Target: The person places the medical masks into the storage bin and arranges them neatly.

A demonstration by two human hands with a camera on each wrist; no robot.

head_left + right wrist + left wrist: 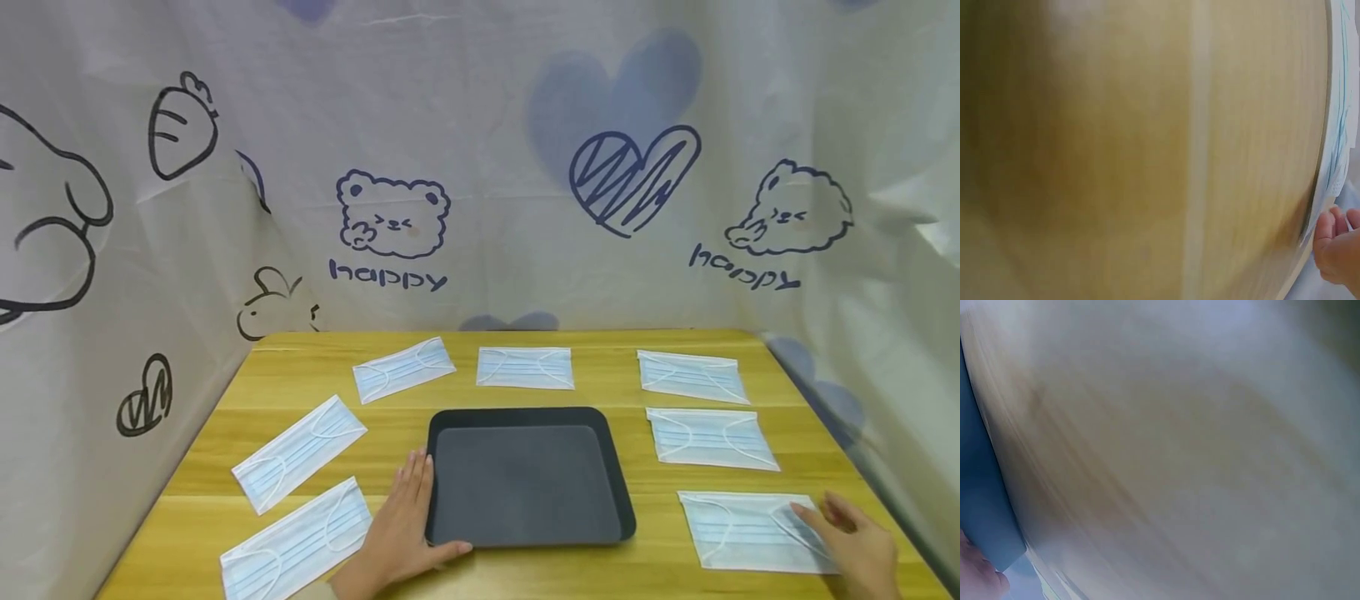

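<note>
A dark grey rectangular tray [525, 533] lies on the table in the head view. My left hand [401, 533] rests at its left side, fingers straight along the wall and thumb by the near left corner. At the right, my right hand [862, 542] is over the right end of a pale blue face mask [750, 533] with white ear loops. Its thumb overlaps the mask and its bent fingers stand apart beyond the edge. The mask lies flat. In the right wrist view, the right hand [1338, 250] is at the mask's edge [1338, 144].
Two more masks lie at the right, such as the middle one [712, 437]. Two lie along the back, one [525, 368] behind the tray, and two at the left, one [300, 454] slanted. A printed curtain [495, 167] surrounds the wooden table [420, 392].
</note>
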